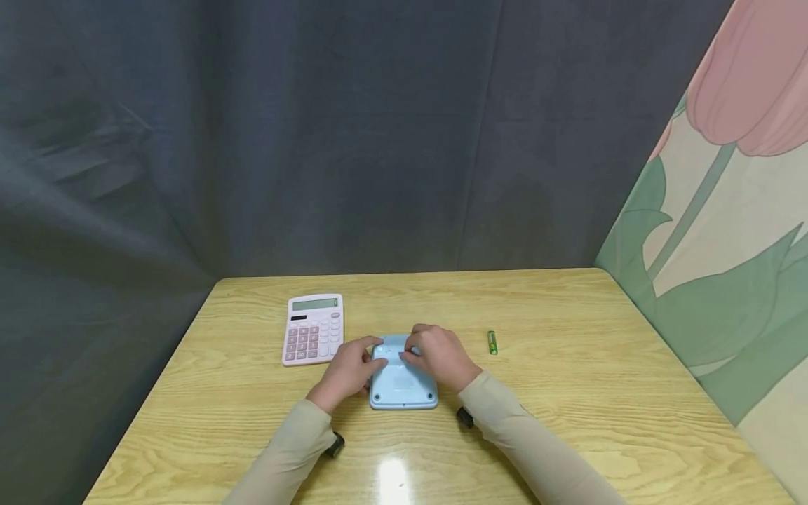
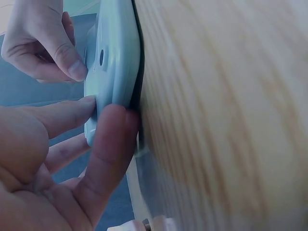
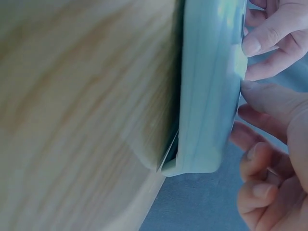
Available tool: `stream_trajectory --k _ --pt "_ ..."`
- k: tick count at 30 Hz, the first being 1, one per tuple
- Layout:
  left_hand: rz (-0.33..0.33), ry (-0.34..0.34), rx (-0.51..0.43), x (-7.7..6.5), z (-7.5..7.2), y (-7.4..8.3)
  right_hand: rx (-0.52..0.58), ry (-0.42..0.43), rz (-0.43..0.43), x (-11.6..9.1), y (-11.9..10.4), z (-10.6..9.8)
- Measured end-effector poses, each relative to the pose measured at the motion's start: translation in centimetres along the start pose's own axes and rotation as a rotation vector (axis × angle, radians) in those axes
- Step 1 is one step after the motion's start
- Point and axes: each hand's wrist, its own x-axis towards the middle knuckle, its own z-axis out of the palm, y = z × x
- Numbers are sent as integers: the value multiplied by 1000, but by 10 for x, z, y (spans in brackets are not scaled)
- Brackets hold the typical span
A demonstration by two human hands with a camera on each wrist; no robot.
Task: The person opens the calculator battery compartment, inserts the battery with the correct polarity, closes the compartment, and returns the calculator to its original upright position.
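Note:
A light blue calculator (image 1: 404,386) lies face down on the wooden table, its back with two round feet turned up. My left hand (image 1: 350,368) grips its left side: the thumb is on the back, and another finger (image 2: 113,139) lies against the side edge. My right hand (image 1: 438,354) is over the upper right of the back, thumb (image 3: 264,98) touching the surface, other fingers curled. Between the thumb and index finger shows a small dark opening (image 1: 401,355). I cannot tell whether the right fingertips pinch anything there.
A pink-and-white calculator (image 1: 313,330) lies face up to the left, its display showing a digit. To the right lies a small green battery (image 1: 492,342). A dark curtain (image 1: 379,140) hangs behind the wooden table (image 1: 568,393); a flower-patterned wall (image 1: 726,280) stands at the right.

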Motion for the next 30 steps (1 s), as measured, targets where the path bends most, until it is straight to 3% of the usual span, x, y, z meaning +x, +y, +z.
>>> stream_trajectory --k 9,17,21,30 --pt "-7 -3 0 0 0 -1 -69 3 -45 0 -1 1" --pt "-14 1 -8 0 0 -1 -325 43 -219 1 -1 6" --pt "-21 -3 -17 0 0 -2 -322 69 -235 2 1 8" --pt "-35 -11 -18 0 0 -2 -232 114 -187 5 2 6"
